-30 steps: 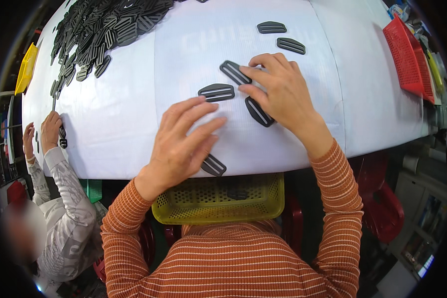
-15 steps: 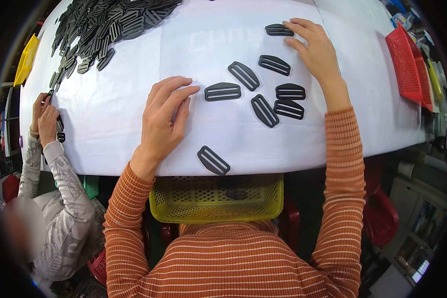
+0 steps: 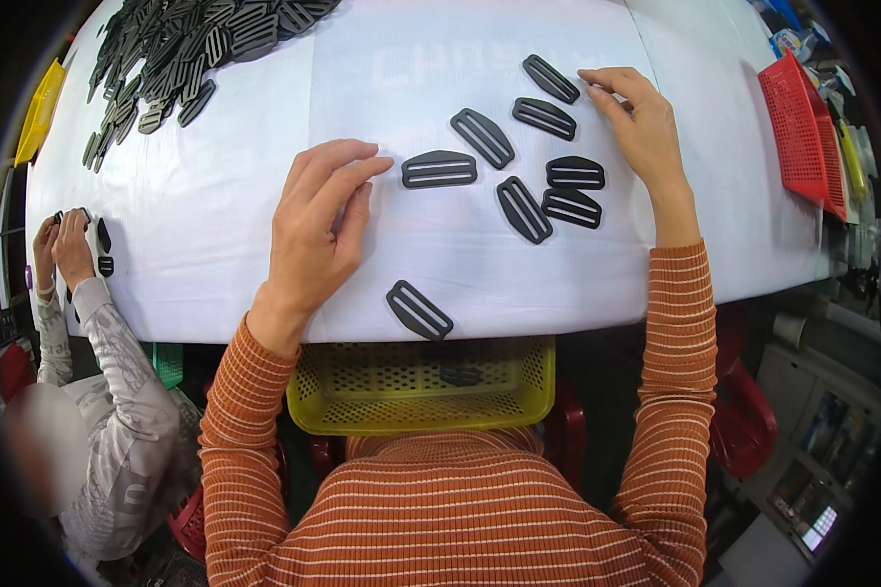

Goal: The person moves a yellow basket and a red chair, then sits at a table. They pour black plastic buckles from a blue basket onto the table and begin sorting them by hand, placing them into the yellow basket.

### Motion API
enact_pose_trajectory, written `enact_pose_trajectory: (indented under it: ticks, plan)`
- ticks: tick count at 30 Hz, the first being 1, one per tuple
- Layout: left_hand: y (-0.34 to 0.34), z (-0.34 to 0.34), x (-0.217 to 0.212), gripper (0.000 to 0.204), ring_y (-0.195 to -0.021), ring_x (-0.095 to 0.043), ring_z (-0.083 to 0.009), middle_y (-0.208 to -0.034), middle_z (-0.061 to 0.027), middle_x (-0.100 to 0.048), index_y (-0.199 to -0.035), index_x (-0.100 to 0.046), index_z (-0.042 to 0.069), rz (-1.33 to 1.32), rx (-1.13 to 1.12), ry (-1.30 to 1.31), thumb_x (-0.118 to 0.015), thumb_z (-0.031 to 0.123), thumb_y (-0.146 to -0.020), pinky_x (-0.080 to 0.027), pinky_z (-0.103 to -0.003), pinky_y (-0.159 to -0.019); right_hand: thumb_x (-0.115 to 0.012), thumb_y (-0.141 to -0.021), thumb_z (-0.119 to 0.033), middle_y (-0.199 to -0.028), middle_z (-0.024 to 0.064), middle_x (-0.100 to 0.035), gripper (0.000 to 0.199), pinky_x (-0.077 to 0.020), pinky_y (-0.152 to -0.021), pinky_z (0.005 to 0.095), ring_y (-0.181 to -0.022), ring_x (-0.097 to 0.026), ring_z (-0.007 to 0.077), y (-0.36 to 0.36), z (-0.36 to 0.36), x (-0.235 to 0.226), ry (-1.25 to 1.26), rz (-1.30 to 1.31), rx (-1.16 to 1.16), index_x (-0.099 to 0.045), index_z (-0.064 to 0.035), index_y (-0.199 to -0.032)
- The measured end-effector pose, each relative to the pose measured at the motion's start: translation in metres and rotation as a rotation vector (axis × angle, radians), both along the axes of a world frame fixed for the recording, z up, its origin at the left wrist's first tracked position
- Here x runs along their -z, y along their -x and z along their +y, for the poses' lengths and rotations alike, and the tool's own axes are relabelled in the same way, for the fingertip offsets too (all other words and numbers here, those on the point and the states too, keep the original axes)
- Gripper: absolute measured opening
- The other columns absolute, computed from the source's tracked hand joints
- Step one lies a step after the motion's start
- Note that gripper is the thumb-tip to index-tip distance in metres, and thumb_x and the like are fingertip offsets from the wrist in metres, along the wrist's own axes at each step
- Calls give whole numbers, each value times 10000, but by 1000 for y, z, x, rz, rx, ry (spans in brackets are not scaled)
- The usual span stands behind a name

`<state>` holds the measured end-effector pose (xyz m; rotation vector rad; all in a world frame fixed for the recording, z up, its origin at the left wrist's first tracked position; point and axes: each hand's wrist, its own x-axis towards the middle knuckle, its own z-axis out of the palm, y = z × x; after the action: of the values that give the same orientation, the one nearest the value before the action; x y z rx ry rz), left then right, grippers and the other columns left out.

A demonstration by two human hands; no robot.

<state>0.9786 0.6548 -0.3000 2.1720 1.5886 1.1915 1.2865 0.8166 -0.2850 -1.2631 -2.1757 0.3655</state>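
Several black plastic slider buckles lie loose on the white table (image 3: pixel 480 284). My left hand (image 3: pixel 318 220) rests with loosely bent fingers and nothing in it, its fingertips just left of a flat-lying buckle (image 3: pixel 439 170). At the right, my right hand (image 3: pixel 646 127) is empty too, thumb and forefinger slightly apart beside the farthest slanted buckle (image 3: pixel 550 78). Between the hands are a slanted buckle (image 3: pixel 483 137), another one (image 3: pixel 544 118), a steep one (image 3: pixel 525 209) and a touching pair (image 3: pixel 574 191). One more buckle (image 3: pixel 420 310) lies near the front edge.
A big heap of black buckles (image 3: pixel 196 49) covers the far left. Below the table edge, a yellow basket (image 3: pixel 421 421) at my lap holds a few dark pieces. A co-worker's hands (image 3: pixel 64 245) handle buckles at left. A red basket (image 3: pixel 803 137) stands at right.
My right hand has drawn nearer to me and off the farthest buckle, which has turned from nearly level to slanted. My left hand has barely moved. The co-worker's hands have come nearer their table edge.
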Motion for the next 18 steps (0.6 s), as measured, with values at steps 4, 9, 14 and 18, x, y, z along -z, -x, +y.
enact_pose_trajectory:
  ticks: [4, 9, 14, 18]
  plan:
    - [-7, -16, -8, 466, -1283, -462, -355, -1331, -127, -548, -1243, -628, 91, 110, 122, 86, -739, 84, -791, -410, -468, -1055, -646, -916, -185, -1068, 65, -685, 223, -480, -923, 352, -1049, -612, 239, -1, -10, -1, -12, -17, -24, -737, -97, -1100]
    - [-18, -52, -9, 746, -1442, -280, -412, -1507, -149, -399, -1397, -524, 123, 224, 308, 274, -824, 288, -734, -260, -569, -1154, -690, -884, -201, -1182, 89, -651, 302, -473, -951, 351, -1096, -597, 259, -4, -26, 4, -41, 17, -60, -706, -113, -1173]
    - [-12, -50, -18, 749, -1443, -274, -409, -1523, -151, -376, -1416, -511, 146, 91, 320, 308, -820, 267, -744, -250, -594, -1160, -668, -926, -310, -1486, 110, -450, 530, -317, -1141, 442, -1365, -418, 291, 10, -31, 17, -89, -105, -52, -520, -213, -1425]
    - [-6, -46, -18, 641, -1415, -334, -405, -1484, -163, -431, -1382, -543, 92, 59, 194, 247, -760, 113, -779, -340, -494, -1128, -594, -949, -477, -1559, 129, -358, 590, -180, -1198, 530, -1449, -307, 334, 9, -24, 26, -100, -207, -84, -455, -254, -1477]
